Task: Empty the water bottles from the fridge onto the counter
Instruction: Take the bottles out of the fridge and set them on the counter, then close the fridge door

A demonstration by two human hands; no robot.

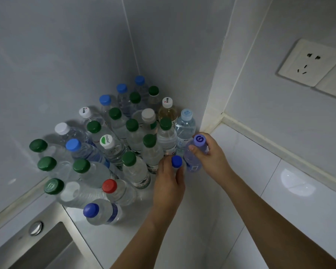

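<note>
Head view: a crowd of water bottles point(113, 148) stands packed into the back corner of the white desk point(250, 171), caps green, blue, white and one red point(109, 186); at the group's near right edge, the left hand point(170, 183) wraps its fingers round the neck of a dark-blue-capped bottle point(176, 161), its grip pinching that bottle; just beside it the right hand point(209, 152) curls round a purple-capped bottle point(199, 140), thumb across its shoulder, grip pinching it upright near the right wall; a steel sink point(47, 247) sits at the desk's near left corner; a wall socket point(306, 63) is mounted on the right wall.
</note>
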